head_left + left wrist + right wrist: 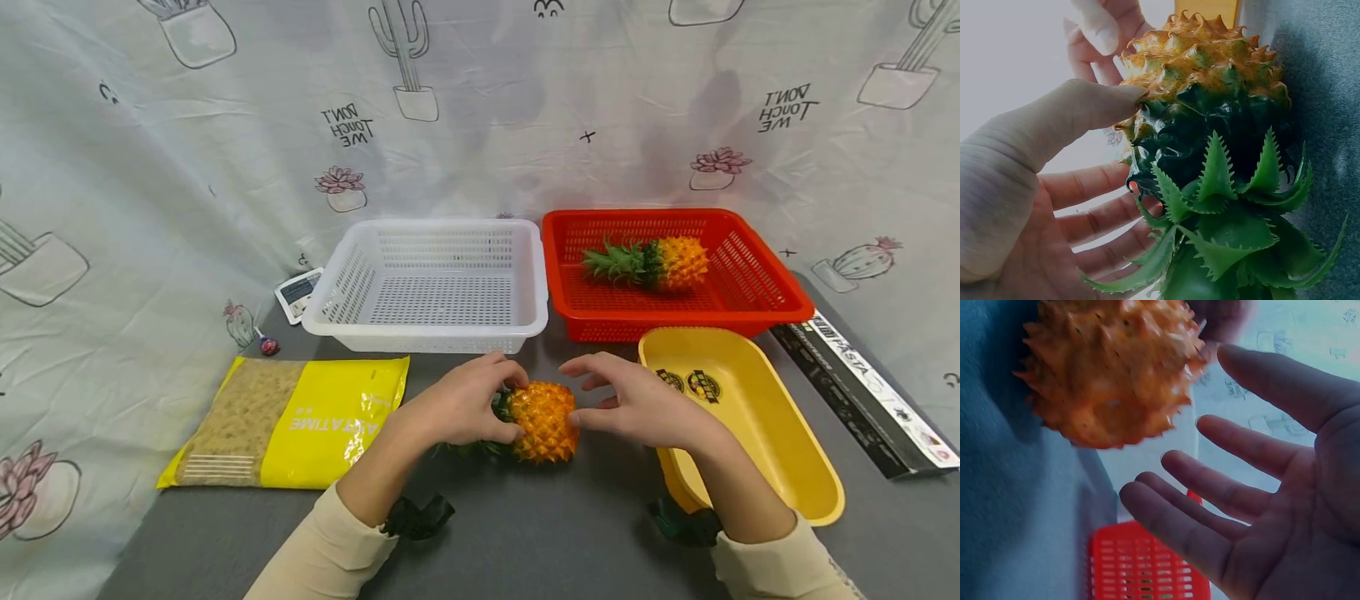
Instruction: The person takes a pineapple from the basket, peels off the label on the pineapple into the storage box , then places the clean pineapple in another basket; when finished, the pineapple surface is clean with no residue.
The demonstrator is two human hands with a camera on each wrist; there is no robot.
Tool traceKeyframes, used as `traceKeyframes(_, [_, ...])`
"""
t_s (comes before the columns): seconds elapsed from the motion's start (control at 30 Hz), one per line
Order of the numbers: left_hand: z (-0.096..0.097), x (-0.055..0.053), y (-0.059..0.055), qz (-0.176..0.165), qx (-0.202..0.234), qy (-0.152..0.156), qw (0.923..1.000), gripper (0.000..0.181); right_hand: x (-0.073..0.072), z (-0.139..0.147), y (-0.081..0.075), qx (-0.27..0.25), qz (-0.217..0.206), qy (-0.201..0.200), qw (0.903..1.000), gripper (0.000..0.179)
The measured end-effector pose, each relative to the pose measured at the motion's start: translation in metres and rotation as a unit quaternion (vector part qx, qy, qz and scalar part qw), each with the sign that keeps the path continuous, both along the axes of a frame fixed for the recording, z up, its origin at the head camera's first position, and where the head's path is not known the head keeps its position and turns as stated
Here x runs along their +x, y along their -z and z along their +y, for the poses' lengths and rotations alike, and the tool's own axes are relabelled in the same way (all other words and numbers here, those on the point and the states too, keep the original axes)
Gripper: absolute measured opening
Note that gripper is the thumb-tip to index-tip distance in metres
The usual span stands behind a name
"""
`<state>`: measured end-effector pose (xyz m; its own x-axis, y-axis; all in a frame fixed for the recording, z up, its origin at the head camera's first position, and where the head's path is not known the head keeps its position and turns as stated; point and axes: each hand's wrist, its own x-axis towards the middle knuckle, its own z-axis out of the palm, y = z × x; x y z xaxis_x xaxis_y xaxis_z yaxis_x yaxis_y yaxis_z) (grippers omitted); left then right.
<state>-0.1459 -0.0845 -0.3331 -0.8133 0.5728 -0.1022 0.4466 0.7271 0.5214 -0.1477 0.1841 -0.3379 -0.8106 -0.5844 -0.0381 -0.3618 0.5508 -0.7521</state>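
Note:
A glossy orange toy pineapple (545, 422) with green leaves lies on its side on the grey table. My left hand (477, 400) holds it near the leafy end; in the left wrist view the thumb (1094, 103) presses its body and the fingers reach along the far side. At the round orange end, my right hand (637, 400) is spread with relaxed fingers, its thumb tip right by the spiky skin. The right wrist view shows nothing inside the right palm. A second toy pineapple (682, 264) rests in the red basket (765, 287), leaves pointing left.
A white basket (425, 342) stands behind the left hand. Beside the right forearm is a yellow tray (757, 425), with a long black-and-white box (870, 392) farther right. To the left lie a yellow packet (330, 425), a lollipop (267, 343) and a small white device (296, 293).

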Motion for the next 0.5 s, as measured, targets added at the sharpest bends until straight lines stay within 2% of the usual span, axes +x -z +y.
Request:
traceKeyframes(0.2, [-0.001,-0.002,0.001,-0.002,0.001,0.0,1.0,0.05,0.002,-0.012,0.006,0.013,-0.005,-0.023,0.9996,0.06])
traceKeyframes(0.5, [-0.003,-0.005,0.002,-0.005,0.016,0.004,0.9999,0.05,0.002,-0.023,0.007,0.054,0.029,-0.022,0.9979,0.064])
